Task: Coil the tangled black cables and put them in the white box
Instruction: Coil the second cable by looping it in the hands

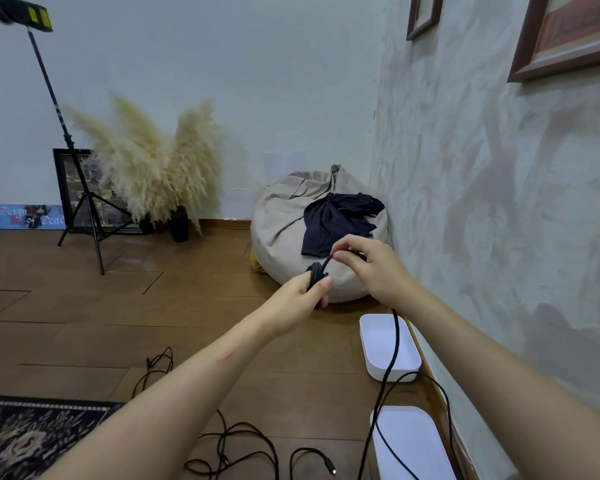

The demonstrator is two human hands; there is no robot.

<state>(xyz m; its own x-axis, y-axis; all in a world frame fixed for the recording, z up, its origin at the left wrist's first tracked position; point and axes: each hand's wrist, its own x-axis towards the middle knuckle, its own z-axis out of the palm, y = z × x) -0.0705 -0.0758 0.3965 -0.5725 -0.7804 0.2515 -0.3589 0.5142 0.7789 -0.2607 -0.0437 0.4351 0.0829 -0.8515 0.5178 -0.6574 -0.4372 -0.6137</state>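
The left hand (297,296) grips a small coil of black cable (314,271) held up in front of the person, its fingers (323,285) curled round the bundle. Just at 2 o'clock from it, the right hand (369,268) pinches the free strand between thumb and curled fingers (344,252), touching the coil's top. From under the right wrist the cable's tail (396,341) drops toward 6 o'clock, crosses the open white box (373,367) and runs down over the white lid (413,445) that lies on the floor (118,306) at 6 o'clock from the box, both close to the wall. More loose black cables (248,441) lie tangled on the floor at the frame's 6 o'clock, apart from the box. Behind the hands sits a beige bean bag (281,220) with a dark cloth (338,220) draped on it.
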